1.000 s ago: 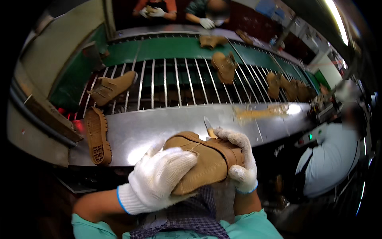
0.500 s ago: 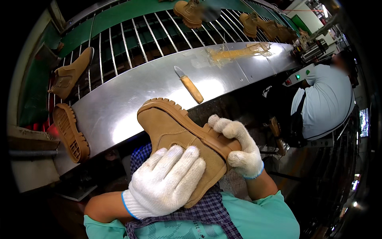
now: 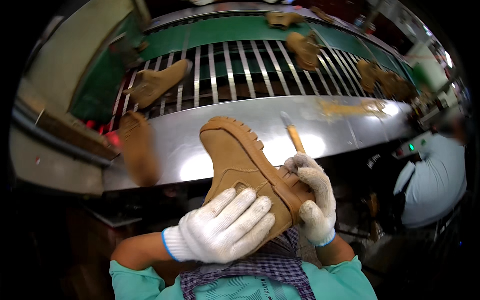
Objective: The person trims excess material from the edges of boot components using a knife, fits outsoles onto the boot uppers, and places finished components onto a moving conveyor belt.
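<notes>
A tan suede boot [image 3: 227,150] with a chunky brown lugged sole is held before my body, toe pointing up and away to the left, sole facing right. Across its side lies my left hand [image 3: 227,225], in a white knit glove, fingers stretched over the upper and thumb hidden. My right hand [image 3: 317,195], gloved alike, curls round the heel end of the sole, fingertips on the tread and thumb on the heel's edge. Just beyond those fingers, a short knife [image 3: 295,139] with a wooden handle rests on the metal bench [image 3: 240,116], blade pointing away.
A loose brown sole [image 3: 139,150], blurred, stands at the bench's left end. Past the bench runs a slatted roller conveyor [image 3: 230,75] carrying a tan boot [image 3: 162,82] on the left and several more at right. Brown tape [image 3: 350,107] covers part of the bench. A person [image 3: 432,175] sits at right.
My view has swung, so bench, conveyor and knife appear further right or lower. The boot stands slightly steeper, and both hands keep their places on it.
</notes>
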